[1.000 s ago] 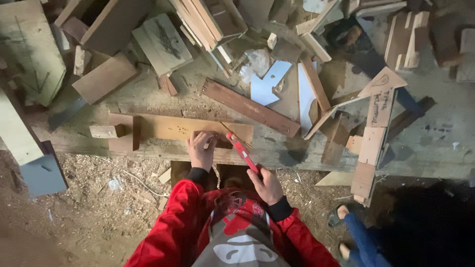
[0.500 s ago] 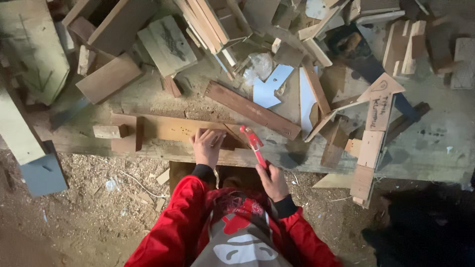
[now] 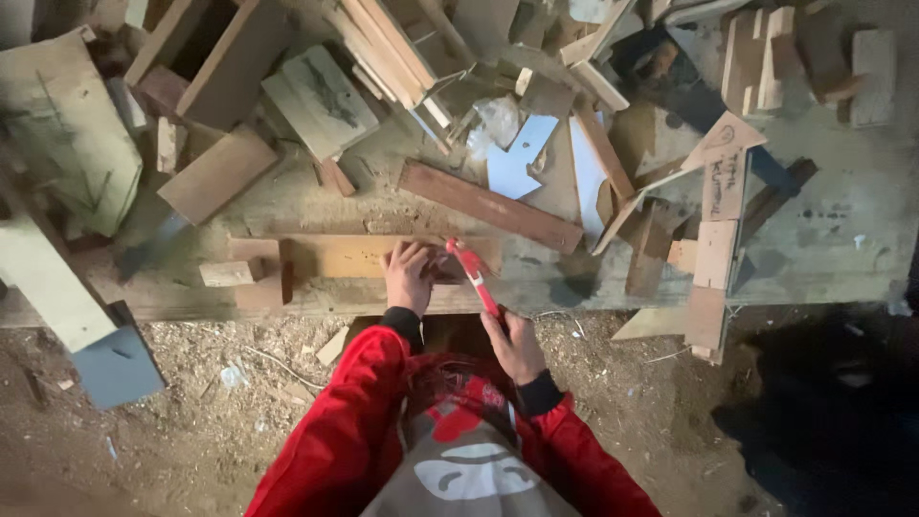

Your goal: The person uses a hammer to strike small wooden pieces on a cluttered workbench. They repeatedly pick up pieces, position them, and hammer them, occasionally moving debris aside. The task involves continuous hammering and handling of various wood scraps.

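A light wooden board (image 3: 354, 257) lies flat along the front of a dusty workbench (image 3: 823, 258). My left hand (image 3: 410, 276) presses down on the board's right part, fingers spread over it. My right hand (image 3: 515, 343) is shut on the handle of a red hand tool (image 3: 473, 274), which slants up and left so its tip rests at the board's right end, just beside my left fingers. Both arms wear red sleeves with dark cuffs.
Offcuts crowd the bench: a dark reddish plank (image 3: 488, 205) behind the board, a small block (image 3: 228, 274) at its left, stacked pale blocks (image 3: 716, 251) at right, a white sheet scrap (image 3: 515, 157). Sawdust covers the floor (image 3: 191, 421), where a grey panel (image 3: 115, 366) leans.
The red tool's tip has stayed at the board's right end while my right hand shifted slightly right and lower. My left hand keeps pressing the board.
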